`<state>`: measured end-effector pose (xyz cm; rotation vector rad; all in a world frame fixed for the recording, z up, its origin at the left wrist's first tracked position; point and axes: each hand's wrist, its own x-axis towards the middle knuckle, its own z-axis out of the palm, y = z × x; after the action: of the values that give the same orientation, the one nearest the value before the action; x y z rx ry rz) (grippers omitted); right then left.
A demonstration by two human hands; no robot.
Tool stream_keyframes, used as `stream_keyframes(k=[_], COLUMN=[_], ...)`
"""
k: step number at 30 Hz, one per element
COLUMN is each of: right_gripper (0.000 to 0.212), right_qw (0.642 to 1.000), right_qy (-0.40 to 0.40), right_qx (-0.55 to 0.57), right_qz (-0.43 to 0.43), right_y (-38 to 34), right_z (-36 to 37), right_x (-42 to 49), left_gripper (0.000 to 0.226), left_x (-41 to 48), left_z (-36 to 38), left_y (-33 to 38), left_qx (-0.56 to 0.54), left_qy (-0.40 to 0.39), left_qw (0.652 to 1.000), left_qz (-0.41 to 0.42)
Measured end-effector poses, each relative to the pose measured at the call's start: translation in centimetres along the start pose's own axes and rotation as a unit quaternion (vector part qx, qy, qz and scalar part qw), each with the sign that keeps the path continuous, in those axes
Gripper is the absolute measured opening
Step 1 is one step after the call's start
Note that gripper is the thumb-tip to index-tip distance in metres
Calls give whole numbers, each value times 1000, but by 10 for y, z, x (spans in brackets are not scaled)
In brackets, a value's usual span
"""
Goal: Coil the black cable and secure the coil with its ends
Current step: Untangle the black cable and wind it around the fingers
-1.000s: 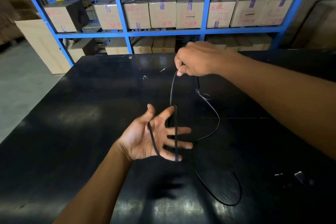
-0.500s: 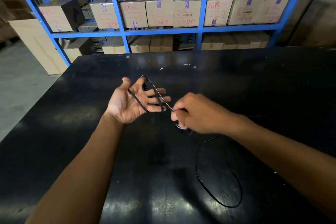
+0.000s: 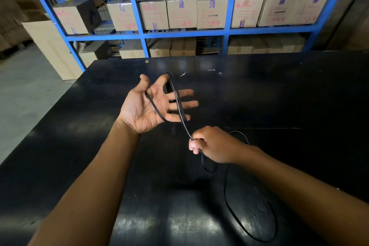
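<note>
Slack black cable [image 3: 252, 223] loops on near-right of black table [image 3: 79, 146]. Right hand [image 3: 213, 145] pinches the cable; left hand [image 3: 153, 106] beyond it splayed wide, palm up, loops round its fingers. Far: blue rack [image 3: 139, 16] of cardboard boxes [image 3: 181, 9], nothing obstructing.

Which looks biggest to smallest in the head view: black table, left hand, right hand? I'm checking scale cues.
1. black table, by far the largest.
2. left hand and right hand: unranked; one is splayed open, the other closed on the black cable, so spread alone separates them.
</note>
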<state>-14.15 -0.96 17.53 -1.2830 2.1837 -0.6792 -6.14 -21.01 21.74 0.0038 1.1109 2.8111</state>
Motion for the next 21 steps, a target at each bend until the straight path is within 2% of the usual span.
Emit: stream_keyframes(k=[3, 6, 10, 12, 16, 21], right_gripper=[20, 12, 18, 11, 12, 18], right_qw=[996, 977, 957, 941, 903, 932], right_qy=[1, 0, 33, 43, 59, 83], right_qx=[-83, -214, -281, -325, -409, -344], right_qz=[-18, -28, -59, -84, -116, -75], right_y=[8, 10, -3, -14, -32, -38], right_z=[-12, -39, -90, -110, -137, -154], right_x=[21, 40, 56, 61, 69, 70], left_gripper=[74, 75, 77, 78, 78, 79], left_x=[-8, -17, -25, -26, -21, -19], left_z=[13, 25, 31, 31, 19, -6], left_y=[-6, -12, -26, -36, -54, -63], left_qx=[-36, -62, 12, 50, 70, 54], left_qy=[-56, -107, -138, -134, -96, -13], left_qw=[997, 989, 982, 979, 975, 981], left_qz=[-25, -75, -125, -149, -186, -186])
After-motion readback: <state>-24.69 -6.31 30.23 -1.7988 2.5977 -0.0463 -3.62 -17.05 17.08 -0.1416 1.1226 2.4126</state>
